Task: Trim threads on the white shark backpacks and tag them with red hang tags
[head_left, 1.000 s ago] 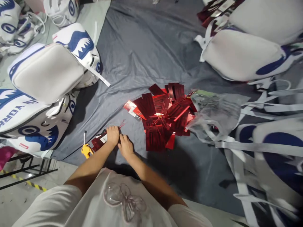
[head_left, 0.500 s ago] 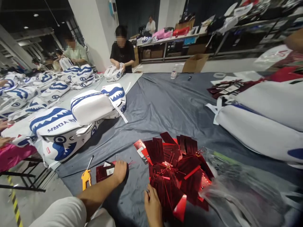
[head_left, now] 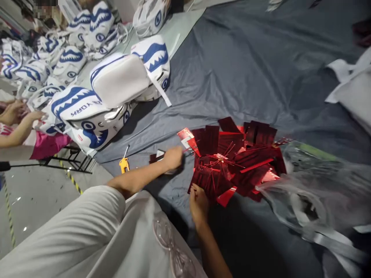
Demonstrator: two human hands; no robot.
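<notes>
A heap of shiny red tags with thin red strings lies on the grey cloth. My left hand rests closed on a small stack of dark red tags just left of the heap; its fingers are curled and partly smeared. My right hand is at the heap's near edge, fingers pinched at the lowest tags and a string. What exactly the fingers grip is too small to tell.
A yellow-handled tool lies left of my left hand. White and blue shark-face bags pile up at left. Crumpled clear plastic lies right of the heap. Another person's hands work at far left.
The camera tipped back down from the room toward the table. My left hand stayed on the small tag stack. My right hand stayed at the heap's near edge.
</notes>
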